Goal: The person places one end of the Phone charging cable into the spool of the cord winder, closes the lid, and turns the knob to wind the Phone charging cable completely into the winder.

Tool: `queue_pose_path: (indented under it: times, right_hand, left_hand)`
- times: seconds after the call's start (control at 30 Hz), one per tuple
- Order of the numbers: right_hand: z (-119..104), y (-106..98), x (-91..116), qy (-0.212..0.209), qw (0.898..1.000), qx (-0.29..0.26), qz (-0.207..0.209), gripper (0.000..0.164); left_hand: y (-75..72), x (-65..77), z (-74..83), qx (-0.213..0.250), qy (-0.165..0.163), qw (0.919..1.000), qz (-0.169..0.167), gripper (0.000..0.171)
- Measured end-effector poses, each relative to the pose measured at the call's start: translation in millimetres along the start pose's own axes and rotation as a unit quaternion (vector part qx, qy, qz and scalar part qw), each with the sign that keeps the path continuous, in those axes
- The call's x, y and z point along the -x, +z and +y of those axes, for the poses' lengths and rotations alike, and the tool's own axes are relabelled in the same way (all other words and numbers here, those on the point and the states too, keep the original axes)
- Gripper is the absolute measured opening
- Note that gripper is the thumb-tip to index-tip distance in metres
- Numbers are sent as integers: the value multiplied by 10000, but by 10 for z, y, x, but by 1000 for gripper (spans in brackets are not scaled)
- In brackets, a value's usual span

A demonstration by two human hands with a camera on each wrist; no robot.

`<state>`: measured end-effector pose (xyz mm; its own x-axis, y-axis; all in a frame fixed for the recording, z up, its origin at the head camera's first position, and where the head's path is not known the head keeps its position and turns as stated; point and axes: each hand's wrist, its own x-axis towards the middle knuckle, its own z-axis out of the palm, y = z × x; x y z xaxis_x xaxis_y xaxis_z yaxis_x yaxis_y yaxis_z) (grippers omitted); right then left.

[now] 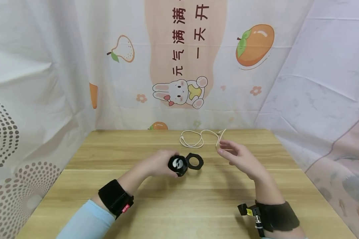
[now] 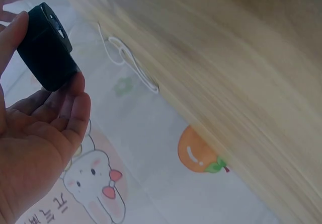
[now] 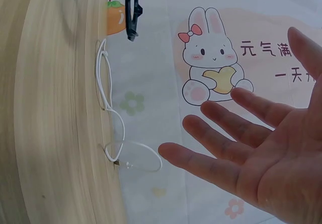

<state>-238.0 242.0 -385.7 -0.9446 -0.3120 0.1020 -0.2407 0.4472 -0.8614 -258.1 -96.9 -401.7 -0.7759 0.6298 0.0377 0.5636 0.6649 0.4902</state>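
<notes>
In the head view, my left hand (image 1: pixel 161 163) grips a small black case (image 1: pixel 181 169) between thumb and fingers. Its hinged lid (image 1: pixel 199 166), a ring with a see-through middle, is swung out to the right. White, shiny shapes (image 1: pixel 178 163) show inside; they look like earbuds, though too small to be sure. The left wrist view shows the dark side of the case (image 2: pixel 43 53) held above the table. My right hand (image 1: pixel 242 161) hovers to the right of the lid; its fingers (image 3: pixel 236 148) are spread in the right wrist view, holding nothing.
A white cable (image 1: pixel 194 146) lies loosely looped near the table's far edge, just beyond the right fingertips. The wooden table (image 1: pixel 167 205) ends at a printed cloth backdrop (image 1: pixel 122 86). White cloth (image 1: pixel 42 86) hangs along the left side.
</notes>
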Motion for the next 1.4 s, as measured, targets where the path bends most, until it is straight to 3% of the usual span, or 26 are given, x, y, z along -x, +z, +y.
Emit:
queue_pose_path:
  times: [0.1,0.47,0.8,1.23,1.4]
  right_hand:
    - [0,-16,25,-20,10000,69,-29,58]
    - [29,-4,42,103,9996,60,-247,59]
    - [47,-15,58,174,9976,206,-632,65]
    - [102,3,69,241,9964,390,-710,66]
    - [88,61,69,158,9958,453,-781,66]
  left_hand:
    - [48,-18,46,-35,35,9999,-134,60]
    - [275,-1,131,-286,-35,9983,-498,73]
    - [330,17,211,-357,-127,9959,-818,62]
    - [497,12,196,-428,-211,9936,-1026,69]
    - [486,34,204,-477,-243,9938,-978,72]
